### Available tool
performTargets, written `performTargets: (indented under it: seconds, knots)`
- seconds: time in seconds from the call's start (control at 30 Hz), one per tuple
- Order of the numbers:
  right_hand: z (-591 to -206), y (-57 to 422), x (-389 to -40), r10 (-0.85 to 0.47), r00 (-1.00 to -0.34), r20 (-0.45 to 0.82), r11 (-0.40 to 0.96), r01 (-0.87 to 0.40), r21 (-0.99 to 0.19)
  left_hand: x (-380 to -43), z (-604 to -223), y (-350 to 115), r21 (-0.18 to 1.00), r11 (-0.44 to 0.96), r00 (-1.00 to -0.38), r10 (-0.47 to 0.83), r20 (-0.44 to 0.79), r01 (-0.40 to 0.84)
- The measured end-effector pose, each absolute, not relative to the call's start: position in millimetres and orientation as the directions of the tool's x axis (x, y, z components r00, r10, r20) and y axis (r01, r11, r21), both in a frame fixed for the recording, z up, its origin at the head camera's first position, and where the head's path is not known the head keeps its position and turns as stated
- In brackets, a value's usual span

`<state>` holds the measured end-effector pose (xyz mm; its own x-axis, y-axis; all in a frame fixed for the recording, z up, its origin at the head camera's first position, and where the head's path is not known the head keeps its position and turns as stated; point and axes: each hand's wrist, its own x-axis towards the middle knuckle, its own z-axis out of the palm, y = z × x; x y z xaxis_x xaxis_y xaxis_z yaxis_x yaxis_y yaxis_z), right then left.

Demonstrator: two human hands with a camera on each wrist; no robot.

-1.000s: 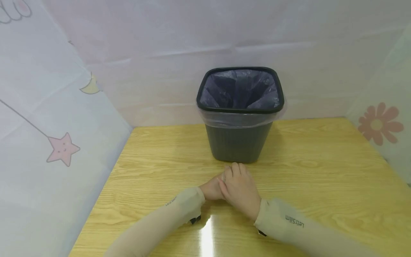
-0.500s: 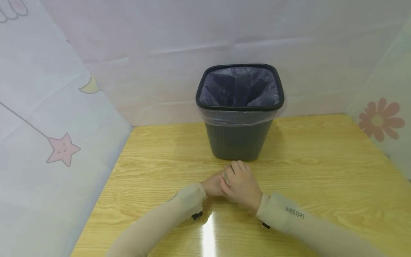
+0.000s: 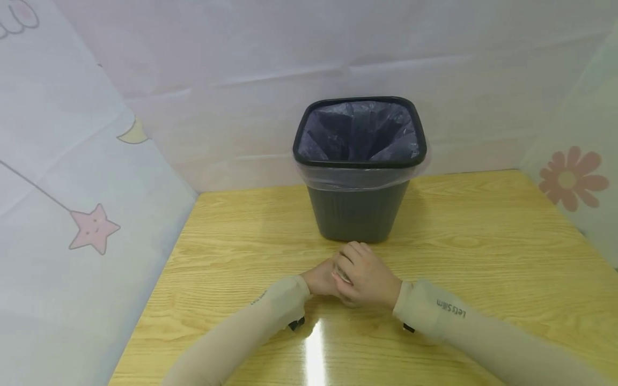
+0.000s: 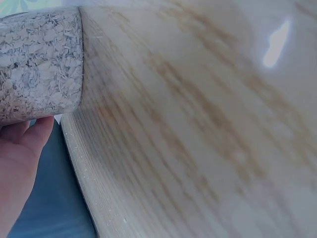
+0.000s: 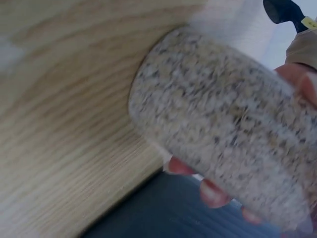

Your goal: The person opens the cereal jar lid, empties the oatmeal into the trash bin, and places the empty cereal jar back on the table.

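Observation:
Both hands meet in front of the bin in the head view, round a clear container of pale, oat-like flakes (image 5: 213, 114). My left hand (image 3: 320, 279) grips it from the left. In the left wrist view the flake container (image 4: 42, 62) fills the upper left corner, with left fingers (image 4: 37, 136) against it. My right hand (image 3: 372, 280) lies over its near right side with curled fingers, hiding most of it from the head camera. Fingertips (image 5: 214, 192) press along one side in the right wrist view; whose they are I cannot tell.
A dark waste bin (image 3: 357, 212) with a thin purplish liner (image 3: 354, 179) stands just beyond the hands. The wood-grain table (image 3: 241, 225) ends at a pale cloth wall (image 3: 232, 118) behind and at both sides.
My right hand has turned, its wrist and sleeve swinging to the right and slightly away from me, over the container. The left hand has hardly moved, and the camera has shifted slightly.

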<state>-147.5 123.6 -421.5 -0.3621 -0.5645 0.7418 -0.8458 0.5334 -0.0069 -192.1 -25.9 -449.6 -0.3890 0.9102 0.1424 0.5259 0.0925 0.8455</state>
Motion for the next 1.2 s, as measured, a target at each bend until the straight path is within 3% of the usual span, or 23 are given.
performTargets:
  seconds: [0.13,0.37,0.5,0.77,0.87,1.0,1.1,1.2]
  knots:
    - [-420,129,-153,-0.604,-0.307,0.735,0.456,-0.890,0.002,-192,-448,-26,0.848,0.123,-0.396,0.912,0.108,0.516]
    - [-417,136,-159,-0.671,-0.249,0.698,0.362,-0.932,0.015,-188,-446,-25,0.957,0.153,-0.448,0.894,-0.028,0.246]
    - [-415,138,-159,-0.696,-0.253,0.672,0.357,-0.934,0.019,-188,-445,-24,0.959,0.130,-0.443,0.897,-0.005,0.253]
    - [-412,139,-150,-0.708,-0.350,0.613,0.461,-0.887,0.026,-189,-448,-24,0.941,0.130,-0.399,0.917,0.006,0.313]
    - [-412,134,-141,-0.682,-0.418,0.600,0.541,-0.840,0.031,-190,-450,-26,0.885,0.144,-0.381,0.924,0.041,0.443]
    - [-412,121,-131,-0.574,-0.518,0.635,0.669,-0.743,-0.001,-191,-450,-29,0.791,0.159,-0.376,0.922,0.095,0.590]
    - [-415,113,-128,-0.480,-0.563,0.673,0.731,-0.681,-0.048,-191,-448,-30,0.783,0.150,-0.377,0.919,0.115,0.603]
    - [-418,109,-129,-0.426,-0.567,0.705,0.755,-0.652,-0.068,-191,-445,-30,0.800,0.146,-0.374,0.921,0.105,0.582]
